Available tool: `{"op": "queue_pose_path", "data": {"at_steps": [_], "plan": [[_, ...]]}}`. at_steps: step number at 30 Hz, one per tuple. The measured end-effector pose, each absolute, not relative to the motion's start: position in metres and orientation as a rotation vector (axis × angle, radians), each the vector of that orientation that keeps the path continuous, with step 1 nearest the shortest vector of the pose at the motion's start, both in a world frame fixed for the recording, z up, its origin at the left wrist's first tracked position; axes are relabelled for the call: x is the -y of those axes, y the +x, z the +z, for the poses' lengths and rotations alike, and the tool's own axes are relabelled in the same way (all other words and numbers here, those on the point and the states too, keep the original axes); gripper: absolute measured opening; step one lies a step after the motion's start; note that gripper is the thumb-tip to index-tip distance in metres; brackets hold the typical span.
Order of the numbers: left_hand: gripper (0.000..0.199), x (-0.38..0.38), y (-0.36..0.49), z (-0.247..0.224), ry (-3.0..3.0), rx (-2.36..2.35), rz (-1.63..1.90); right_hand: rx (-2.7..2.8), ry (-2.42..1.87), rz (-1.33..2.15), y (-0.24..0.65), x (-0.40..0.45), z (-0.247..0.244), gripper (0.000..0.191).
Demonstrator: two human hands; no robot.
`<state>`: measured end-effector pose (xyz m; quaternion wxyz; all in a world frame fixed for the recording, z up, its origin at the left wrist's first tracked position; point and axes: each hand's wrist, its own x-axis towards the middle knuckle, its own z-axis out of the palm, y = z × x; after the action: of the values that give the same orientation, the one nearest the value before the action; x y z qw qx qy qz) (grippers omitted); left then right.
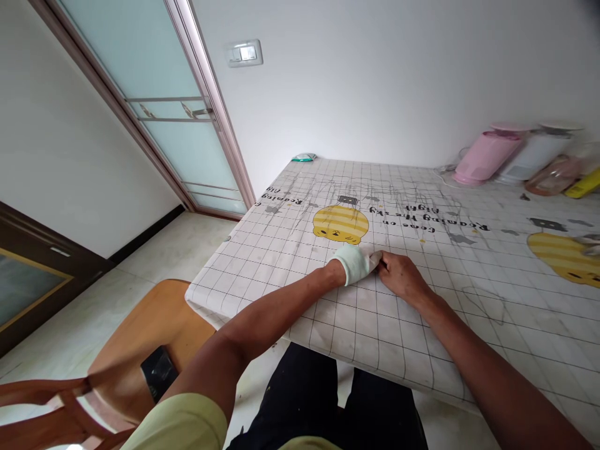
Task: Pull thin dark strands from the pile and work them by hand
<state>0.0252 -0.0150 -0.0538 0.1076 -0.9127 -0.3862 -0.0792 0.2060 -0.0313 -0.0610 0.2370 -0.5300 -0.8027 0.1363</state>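
Observation:
My left hand [364, 262] is inside a pale green and white work glove [352, 265], low over the table near its front edge. The glove's light green cuff sits round the wrist, and its fingers point to the right. My bare right hand [399, 272] is closed, pinching the glove at its finger end. How the left fingers are bent is hidden by the glove and the small size. Under both hands lies a white checked tablecloth [300, 294] printed with a yellow striped bear [341, 224] and dark lettering.
Pink container [490, 156] and white container [534, 156] stand by the wall at the far right, near a yellow item [585, 184]. A small green-and-white packet [304, 157] lies at the far left corner. At lower left, a wooden chair [140, 319] bears a black phone-like object [159, 373].

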Motion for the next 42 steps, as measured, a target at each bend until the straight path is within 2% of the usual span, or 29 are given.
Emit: {"op": "queue_pose_path", "data": {"at_steps": [42], "plan": [[0.034, 0.0163, 0.0272, -0.0457, -2.786, 1.219, -0.099, 2.193, -1.494, 0.403, 0.2044, 0.0329, -0.0545, 0.017]]}}
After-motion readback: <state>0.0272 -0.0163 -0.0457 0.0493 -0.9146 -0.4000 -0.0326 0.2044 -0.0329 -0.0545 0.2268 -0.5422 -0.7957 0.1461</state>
